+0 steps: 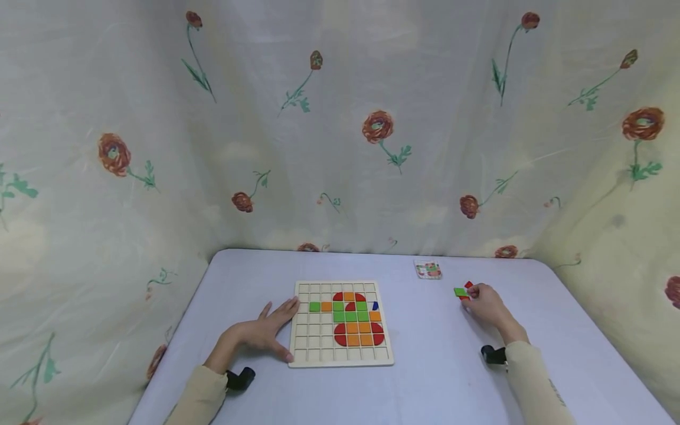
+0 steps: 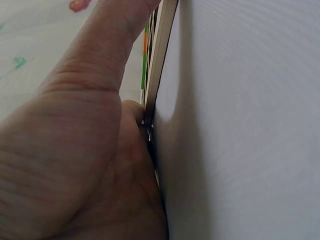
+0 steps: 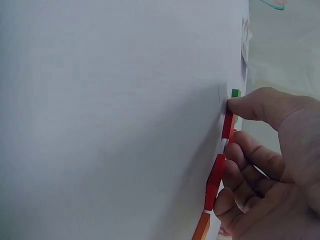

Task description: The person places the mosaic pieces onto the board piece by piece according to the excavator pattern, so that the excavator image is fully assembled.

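Observation:
A pale wooden grid board (image 1: 313, 354) lies on the table, with red, orange and green pieces in several of its cells and a blue piece (image 1: 375, 306) near its right edge. My left hand (image 1: 262, 332) rests spread at the board's left side, fingertips and thumb touching its edge. In the left wrist view, the thumb (image 2: 107, 55) lies along the board's side (image 2: 159, 60). Off to the right, my right hand (image 1: 486, 306) is over loose pieces. Its thumb and index finger pinch a red piece (image 3: 228, 123) by a green piece (image 1: 460, 292). Another red piece (image 3: 215, 180) touches the other fingertips.
A small pattern card (image 1: 428, 270) lies at the back of the table (image 1: 425, 378), between board and right hand. An orange piece (image 3: 201, 227) sits low in the right wrist view. Flowered cloth (image 1: 425, 147) hangs around the table's back and sides.

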### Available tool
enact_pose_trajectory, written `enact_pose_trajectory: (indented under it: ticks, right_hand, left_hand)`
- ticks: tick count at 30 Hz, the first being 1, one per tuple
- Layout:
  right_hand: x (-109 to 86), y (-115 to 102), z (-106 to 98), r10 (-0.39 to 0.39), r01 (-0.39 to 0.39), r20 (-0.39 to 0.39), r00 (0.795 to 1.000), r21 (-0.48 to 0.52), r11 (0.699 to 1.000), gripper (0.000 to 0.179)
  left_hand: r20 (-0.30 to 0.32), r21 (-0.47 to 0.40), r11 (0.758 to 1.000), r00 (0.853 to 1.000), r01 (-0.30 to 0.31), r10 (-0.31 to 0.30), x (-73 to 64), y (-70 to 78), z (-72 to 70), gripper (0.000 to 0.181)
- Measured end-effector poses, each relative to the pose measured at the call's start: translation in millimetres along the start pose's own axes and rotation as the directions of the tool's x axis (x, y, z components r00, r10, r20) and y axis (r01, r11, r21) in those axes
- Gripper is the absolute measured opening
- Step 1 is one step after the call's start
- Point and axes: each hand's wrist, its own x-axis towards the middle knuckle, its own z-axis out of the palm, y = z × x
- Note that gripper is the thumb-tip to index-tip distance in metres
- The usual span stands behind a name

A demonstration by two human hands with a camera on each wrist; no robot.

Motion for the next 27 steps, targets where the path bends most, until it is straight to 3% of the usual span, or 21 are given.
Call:
enact_pose_trajectory:
  ticks: [8,15,23,27]
  right_hand:
    - [-4.5,-6.0,-7.6,0.022,-0.021,0.024,0.999,-0.061,0.998,0.028]
    - [-5.2,-12.1,-8.4,0.073,-0.068,0.035,0.997,-0.112,0.991,0.034]
    - [-4.8,2.0,-7.1,-0.118,0.119,0.031,0.993,-0.048,0.992,0.031]
    - [-5.0,7.5,-5.2,-0.131,0.133,0.041,0.99,-0.039,0.99,0.03]
  left_hand:
    - [0.007,-0.008,1.0,1.0,-0.005,0.005,-0.3,3.2,-2.0,0.126]
    - [0.008,-0.009,1.0,1.0,-0.003,0.003,-0.7,3.1,-3.5,0.127]
    - [0.011,-0.005,1.0,1.0,-0.006,0.006,-0.9,3.3,-2.3,0.127]
    - [0.008,-0.014,1.0,1.0,0.001,-0.001,-1.6,3.5,-1.0,0.128]
